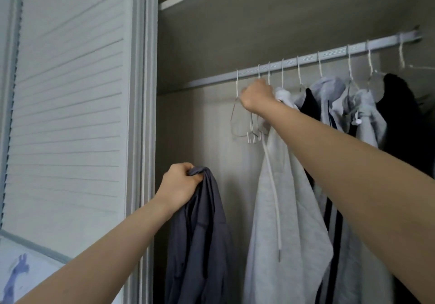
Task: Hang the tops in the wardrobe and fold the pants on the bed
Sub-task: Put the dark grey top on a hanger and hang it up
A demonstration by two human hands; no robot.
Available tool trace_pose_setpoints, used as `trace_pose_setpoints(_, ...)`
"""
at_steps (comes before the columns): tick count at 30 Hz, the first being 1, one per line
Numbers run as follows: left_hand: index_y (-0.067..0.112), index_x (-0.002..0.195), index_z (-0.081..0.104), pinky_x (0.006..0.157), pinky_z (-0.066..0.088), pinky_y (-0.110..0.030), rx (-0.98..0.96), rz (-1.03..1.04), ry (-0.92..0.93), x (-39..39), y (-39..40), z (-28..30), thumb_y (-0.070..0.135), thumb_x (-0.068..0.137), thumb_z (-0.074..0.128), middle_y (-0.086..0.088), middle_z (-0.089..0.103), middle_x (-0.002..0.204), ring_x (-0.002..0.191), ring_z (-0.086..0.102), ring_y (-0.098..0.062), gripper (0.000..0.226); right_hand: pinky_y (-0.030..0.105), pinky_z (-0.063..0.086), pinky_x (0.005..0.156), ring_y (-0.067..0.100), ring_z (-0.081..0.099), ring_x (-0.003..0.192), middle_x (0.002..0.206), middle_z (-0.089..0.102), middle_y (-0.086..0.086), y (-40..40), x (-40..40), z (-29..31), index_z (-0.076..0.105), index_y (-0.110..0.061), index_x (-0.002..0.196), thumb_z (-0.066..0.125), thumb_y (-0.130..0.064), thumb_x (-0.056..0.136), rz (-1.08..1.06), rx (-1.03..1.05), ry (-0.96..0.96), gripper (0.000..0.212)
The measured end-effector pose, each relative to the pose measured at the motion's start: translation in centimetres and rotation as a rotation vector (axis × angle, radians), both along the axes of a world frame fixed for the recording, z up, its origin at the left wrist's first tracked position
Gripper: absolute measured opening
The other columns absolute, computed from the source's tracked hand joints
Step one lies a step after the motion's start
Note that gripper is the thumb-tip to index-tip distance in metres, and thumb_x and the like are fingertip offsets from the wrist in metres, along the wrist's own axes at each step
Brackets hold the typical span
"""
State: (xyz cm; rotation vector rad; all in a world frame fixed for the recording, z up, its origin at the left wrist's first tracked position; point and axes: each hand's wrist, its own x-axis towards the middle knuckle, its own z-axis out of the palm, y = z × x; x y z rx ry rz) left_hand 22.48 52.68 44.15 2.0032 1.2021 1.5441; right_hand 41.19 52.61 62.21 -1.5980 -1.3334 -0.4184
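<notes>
Upper right of frame, rail [306,59]: runs up toward the right corner, lined with wire hooks; most carry garments, the leftmost ones are bare
Centre, right hand [256,95]: raised to the rail, fingers curled among the bare hangers [247,124] just left of the hung clothes; it seems to be holding a hanger neck, though the fingers face away and exactly which wire it holds cannot be told
Lower centre, left hand [180,182]: closed in a fist round a bunched fold of the dark top [200,240], held up beside the wardrobe's inner wall
Dark top: slate-grey, dangling in loose folds from the left hand down to the bottom edge; not on a hanger, well below the rail
Right of centre, pale hoodie [282,221]: already hung, its white drawcord trailing down the front; it is just beside the right hand and partly behind the right forearm
Far right, other tops [367,115]: grey and black pieces hung close together, overlapping
Left of frame, door [70,106]: louvred panel, slid or swung aside, leaving the hanging space open
Done so far: several tops are on the rail, so the hanging looks well under way
Step in hand: likely taking a bare hanger for the dark top
Left to do: dress the dark top on a hanger and hook it up; any further tops cannot be seen
Pants and bed: neither is in view, so the folding part cannot be judged
</notes>
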Motion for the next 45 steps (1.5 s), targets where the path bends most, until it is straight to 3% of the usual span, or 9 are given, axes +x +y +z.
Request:
trace_pose_setpoints(6, 0.014, 0.066, 0.056, 0.06, 0.036, -0.029, 0.009, 0.014, 0.029, 0.6, 1.2, -0.4, 0.015, 0.089, 0.061, 0.0, 0.054, 0.064, 0.065, 0.049, -0.015, 0.024, 0.032, 0.044, 0.089, 0.034, 0.054, 0.119, 0.131, 0.055, 0.016, 0.6, 2.8, -0.6, 0.055, 0.001, 0.124, 0.039, -0.011, 0.093, -0.153, -0.198, -0.091, 0.037)
trace_pose_setpoints(18, 0.015, 0.063, 0.052, 0.056, 0.034, -0.026, -0.009, 0.005, 0.103, 1.0, 3.5, -1.2, 0.016, 0.09, 0.06, 0.003, 0.05, 0.062, 0.06, 0.045, -0.013, 0.029, 0.037, 0.029, 0.088, 0.036, 0.049, 0.112, 0.075, 0.046, 0.012, 2.8, 4.9, -2.7, 0.043, -0.01, 0.068, 0.042, -0.009, 0.087, -0.075, -0.071, 0.095, 0.019)
trace_pose_setpoints(22, 0.019, 0.059, 0.048, 0.052, 0.033, -0.024, -0.016, 0.046, 0.153, 1.2, 3.5, -1.3, 0.02, 0.092, 0.058, 0.004, 0.05, 0.06, 0.057, 0.045, -0.011, 0.034, 0.033, 0.038, 0.084, 0.031, 0.056, 0.106, 0.107, 0.061, 0.015, 1.9, 4.6, -2.9, 0.05, -0.008, 0.076, 0.043, -0.009, 0.089, -0.02, -0.052, 0.054, 0.015)
trace_pose_setpoints(33, 0.006, 0.087, 0.07, 0.077, 0.049, -0.033, -0.098, 0.002, 0.13, 0.3, 0.7, -2.1, 0.025, 0.091, 0.057, -0.01, 0.07, 0.085, 0.087, 0.064, -0.027, 0.024, 0.031, 0.036, 0.066, 0.026, 0.05, 0.079, 0.069, 0.044, 0.003, -6.0, 1.6, -8.1, 0.043, -0.006, 0.088, 0.038, -0.013, 0.096, 0.244, 0.121, 0.18, 0.012)
trace_pose_setpoints(38, 0.004, 0.081, 0.073, 0.075, 0.054, -0.034, -0.245, -0.041, -0.037, -0.5, -1.5, -2.8, 0.02, 0.084, 0.064, -0.012, 0.072, 0.081, 0.077, 0.067, -0.027, 0.018, 0.037, 0.041, 0.086, 0.024, 0.053, 0.086, 0.072, 0.05, -0.001, -11.2, -1.0, -12.0, 0.043, -0.017, 0.073, 0.046, -0.026, 0.095, 0.4, 0.018, 0.255, 0.024)
trace_pose_setpoints(41, -0.001, 0.078, 0.068, 0.062, 0.05, -0.028, -0.361, -0.069, -0.078, -0.9, -3.4, -3.5, 0.016, 0.083, 0.066, -0.015, 0.067, 0.075, 0.067, 0.063, -0.027, 0.018, 0.036, 0.043, 0.087, 0.016, 0.055, 0.089, 0.115, 0.024, -0.005, -14.7, -2.1, -14.1, 0.052, -0.004, 0.11, 0.047, -0.029, 0.095, 0.461, -0.066, 0.385, 0.03)
trace_pose_setpoints(42, -0.002, 0.08, 0.067, 0.062, 0.05, -0.029, -0.398, -0.073, -0.081, -1.1, -4.0, -3.8, 0.016, 0.083, 0.067, -0.016, 0.068, 0.077, 0.068, 0.064, -0.028, 0.018, 0.034, 0.043, 0.084, 0.014, 0.055, 0.089, 0.096, 0.018, -0.008, -16.1, -2.2, -14.8, 0.047, -0.001, 0.123, 0.046, -0.031, 0.096, 0.477, -0.107, 0.445, 0.04)
trace_pose_setpoints(43, -0.003, 0.084, 0.067, 0.064, 0.052, -0.031, -0.434, -0.069, -0.085, -1.3, -4.4, -4.1, 0.017, 0.084, 0.067, -0.018, 0.069, 0.081, 0.073, 0.066, -0.031, 0.019, 0.037, 0.032, 0.098, 0.018, 0.056, 0.099, 0.13, 0.036, 0.008, -17.1, -2.3, -15.5, 0.042, -0.006, 0.133, 0.045, -0.033, 0.097, 0.508, -0.165, 0.504, 0.045)
trace_pose_setpoints(45, -0.006, 0.094, 0.066, 0.069, 0.054, -0.036, -0.479, -0.054, -0.09, -1.7, -5.0, -4.8, 0.017, 0.084, 0.068, -0.023, 0.069, 0.089, 0.08, 0.067, -0.036, 0.024, 0.056, 0.039, 0.099, 0.028, 0.044, 0.127, 0.131, 0.05, 0.009, -19.3, -2.2, -16.7, 0.031, -0.013, 0.144, 0.044, -0.038, 0.098, 0.57, -0.279, 0.638, 0.054)
